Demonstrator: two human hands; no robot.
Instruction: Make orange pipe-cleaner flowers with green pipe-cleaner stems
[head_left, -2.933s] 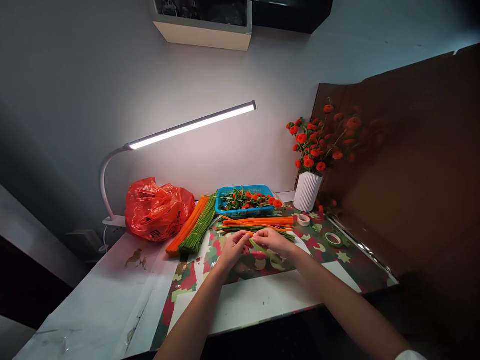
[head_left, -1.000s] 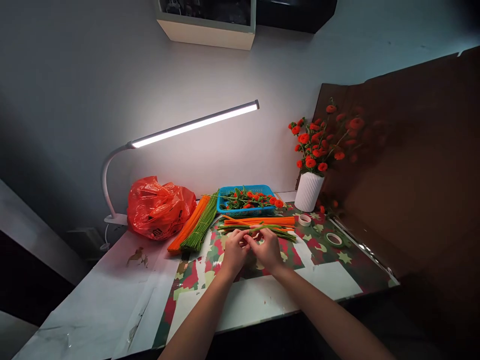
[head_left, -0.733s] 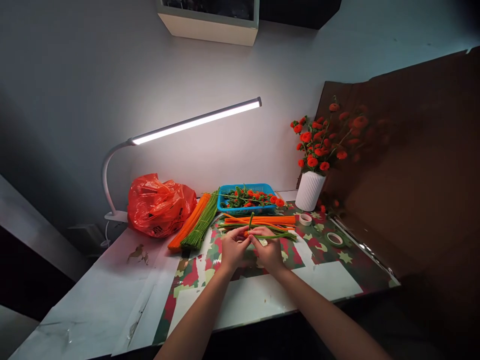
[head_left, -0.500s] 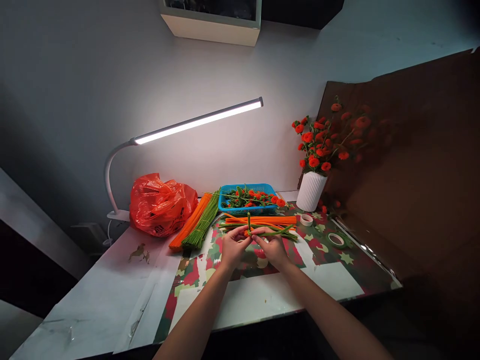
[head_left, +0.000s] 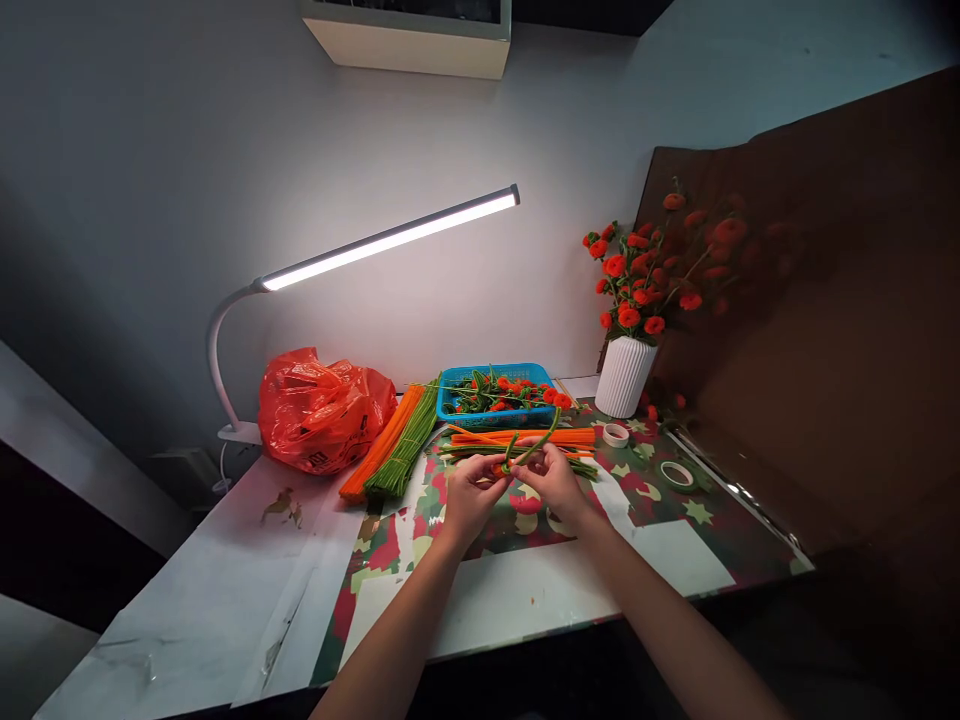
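Above the middle of the table, my left hand (head_left: 471,495) pinches a small orange flower piece (head_left: 499,469), mostly hidden by the fingers. My right hand (head_left: 556,488) is closed on a green pipe cleaner (head_left: 553,426) that meets the orange piece between both hands. One end of the green stem curves up past the right fingers; a shorter green end stands up near the left fingertips. Just behind the hands lie loose orange pipe cleaners (head_left: 577,437) and green pipe cleaners (head_left: 585,469).
A blue basket (head_left: 442,400) holds orange-red flowers. To its left lie orange bundles (head_left: 379,455), green bundles (head_left: 401,460) and a red plastic bag (head_left: 322,410). A white vase (head_left: 626,378), white tape roll (head_left: 615,435) and green tape roll (head_left: 677,476) stand right. A lamp (head_left: 390,240) shines overhead.
The long green end has swung from lying out to the right to pointing upward. My right hand has turned with it, and the short green end now leans right. The view has shifted slightly.
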